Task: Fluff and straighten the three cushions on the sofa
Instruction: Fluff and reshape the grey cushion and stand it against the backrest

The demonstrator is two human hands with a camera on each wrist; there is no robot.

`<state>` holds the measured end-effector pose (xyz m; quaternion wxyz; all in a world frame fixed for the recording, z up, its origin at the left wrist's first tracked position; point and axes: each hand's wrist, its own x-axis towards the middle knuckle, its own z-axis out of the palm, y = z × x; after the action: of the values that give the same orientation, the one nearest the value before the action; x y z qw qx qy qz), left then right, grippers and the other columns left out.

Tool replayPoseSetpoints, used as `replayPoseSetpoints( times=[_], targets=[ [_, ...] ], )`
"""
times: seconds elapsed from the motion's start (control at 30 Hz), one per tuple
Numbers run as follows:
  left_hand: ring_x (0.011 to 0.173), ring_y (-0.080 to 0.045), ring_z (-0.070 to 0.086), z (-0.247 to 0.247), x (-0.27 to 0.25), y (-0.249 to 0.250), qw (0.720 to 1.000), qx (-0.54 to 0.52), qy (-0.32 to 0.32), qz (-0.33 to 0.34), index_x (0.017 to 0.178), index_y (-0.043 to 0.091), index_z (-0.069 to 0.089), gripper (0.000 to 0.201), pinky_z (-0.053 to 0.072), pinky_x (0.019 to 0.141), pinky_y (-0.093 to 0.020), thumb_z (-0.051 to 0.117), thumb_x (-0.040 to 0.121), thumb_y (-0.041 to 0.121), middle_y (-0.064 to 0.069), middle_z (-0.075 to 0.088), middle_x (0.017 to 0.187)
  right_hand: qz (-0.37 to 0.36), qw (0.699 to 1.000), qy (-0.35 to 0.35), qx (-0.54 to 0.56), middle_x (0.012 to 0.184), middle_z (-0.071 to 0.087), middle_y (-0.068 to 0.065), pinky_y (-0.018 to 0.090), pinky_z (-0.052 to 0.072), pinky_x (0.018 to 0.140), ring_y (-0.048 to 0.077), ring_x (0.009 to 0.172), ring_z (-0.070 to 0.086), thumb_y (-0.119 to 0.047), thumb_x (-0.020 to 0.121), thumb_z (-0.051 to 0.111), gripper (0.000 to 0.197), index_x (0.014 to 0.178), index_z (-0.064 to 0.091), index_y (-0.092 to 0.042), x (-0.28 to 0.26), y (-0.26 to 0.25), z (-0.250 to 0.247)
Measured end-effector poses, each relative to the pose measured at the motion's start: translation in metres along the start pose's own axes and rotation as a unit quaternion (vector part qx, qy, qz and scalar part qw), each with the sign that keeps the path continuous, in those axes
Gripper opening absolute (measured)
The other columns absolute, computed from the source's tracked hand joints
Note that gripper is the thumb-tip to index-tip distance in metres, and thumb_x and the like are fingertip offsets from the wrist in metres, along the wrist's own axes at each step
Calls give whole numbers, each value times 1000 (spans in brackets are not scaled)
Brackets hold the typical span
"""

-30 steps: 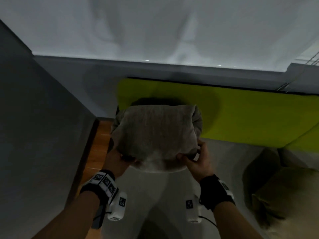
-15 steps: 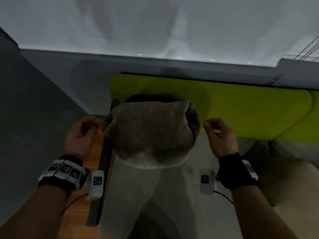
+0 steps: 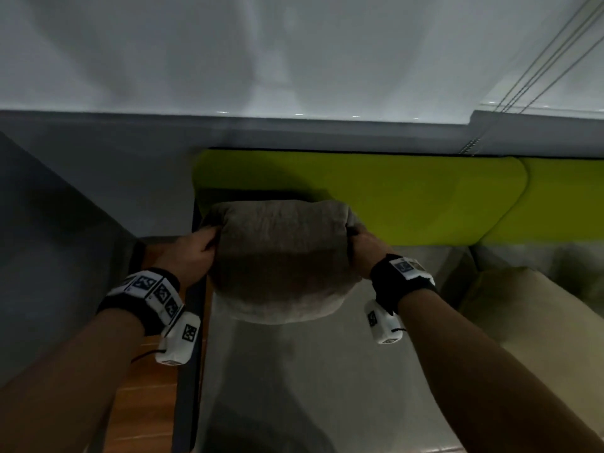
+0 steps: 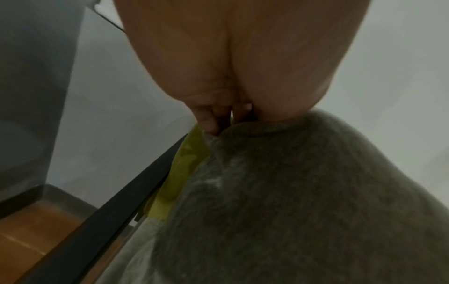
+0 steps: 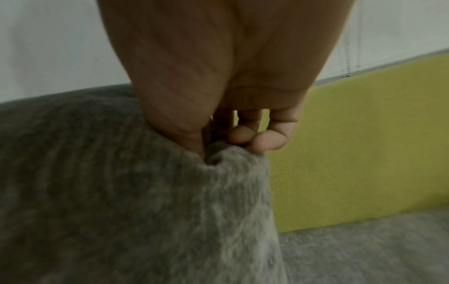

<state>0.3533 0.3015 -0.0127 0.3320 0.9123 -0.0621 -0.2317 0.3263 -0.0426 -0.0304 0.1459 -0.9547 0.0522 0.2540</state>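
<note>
A plump grey-brown cushion [image 3: 281, 259] stands on the sofa's grey seat [image 3: 327, 380] against the lime-green backrest [image 3: 408, 197]. My left hand [image 3: 196, 253] grips its upper left corner, and the left wrist view shows the cushion [image 4: 303, 192] with my left hand's fingers [image 4: 211, 123] pinching the fabric. My right hand [image 3: 362, 246] grips the upper right corner; in the right wrist view the cushion [image 5: 121, 192] bunches under my right hand's fingers [image 5: 267, 142]. A second, beige cushion [image 3: 529, 308] lies on the seat to the right.
The sofa's dark frame edge [image 3: 189, 371] runs down the left, with wooden floor [image 3: 143, 403] beside it and a grey wall panel [image 3: 49, 256] further left. A white wall [image 3: 294, 53] rises behind. Blind cords [image 3: 539, 60] hang at the upper right.
One second ago both hands held the cushion's lower edge. Half a second ago they were off it at either side. Now each grips an upper corner.
</note>
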Motion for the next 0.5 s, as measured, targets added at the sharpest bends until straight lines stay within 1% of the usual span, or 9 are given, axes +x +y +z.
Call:
replayPoseSetpoints(
  times=[0.07,0.13,0.2,0.27,0.3,0.37,0.43,0.47,0.5],
  targets=[
    [140,-34,47,1,0,2,1000,-4,6,15,150,21,48,44,35,112,-36,50,106,26,-10,48,155,2,1000,29,10,144,54,17,43,49,95,41,124,57,-22,103,52,36,136,61,-12,-3,5,-10],
    [144,-34,43,-1,2,1,999,-2,29,19,151,17,45,44,32,115,-37,46,107,20,-10,42,159,57,981,143,122,120,59,16,35,44,80,37,112,62,-24,103,53,24,118,66,-9,-11,24,-19],
    [145,-36,40,-6,4,3,999,12,41,12,152,16,45,44,31,116,-38,43,108,19,-10,39,161,109,920,265,269,112,61,9,32,41,80,32,108,61,-24,102,59,16,110,65,-11,-24,43,-19],
    [141,-38,45,-8,8,2,998,33,44,6,149,15,49,42,35,112,-39,44,107,19,-11,43,159,107,872,319,355,104,64,-1,34,48,81,27,106,64,-20,99,64,8,104,61,-16,-35,46,-14],
    [138,-39,48,-7,9,3,998,40,44,5,148,15,51,41,37,110,-40,45,107,20,-12,46,157,89,863,332,370,105,64,-3,35,50,82,25,108,65,-19,98,65,10,105,58,-18,-36,44,-10],
    [136,-41,49,-5,10,3,998,43,54,-1,147,14,51,41,37,109,-41,45,107,19,-14,48,155,36,866,316,385,124,62,-4,33,51,90,19,119,61,-19,98,65,28,124,55,-22,-31,37,-6],
    [136,-42,49,-2,10,1,997,49,60,-15,146,11,53,41,37,111,-42,46,106,18,-16,49,154,-5,901,242,359,132,61,-5,30,49,96,11,120,58,-24,99,65,50,145,47,-25,-19,34,-11],
    [135,-42,49,-1,10,0,996,53,64,-20,144,10,55,40,37,111,-43,47,106,18,-17,50,152,-23,924,212,317,125,64,-6,31,50,96,9,115,59,-26,98,65,47,143,52,-27,-14,34,-14],
    [134,-43,51,-1,10,-2,996,56,68,-18,141,8,57,39,37,110,-43,47,106,20,-18,53,150,-26,936,210,283,114,68,-8,31,50,92,9,108,61,-26,98,66,33,131,63,-29,-11,36,-18]
  ],
)
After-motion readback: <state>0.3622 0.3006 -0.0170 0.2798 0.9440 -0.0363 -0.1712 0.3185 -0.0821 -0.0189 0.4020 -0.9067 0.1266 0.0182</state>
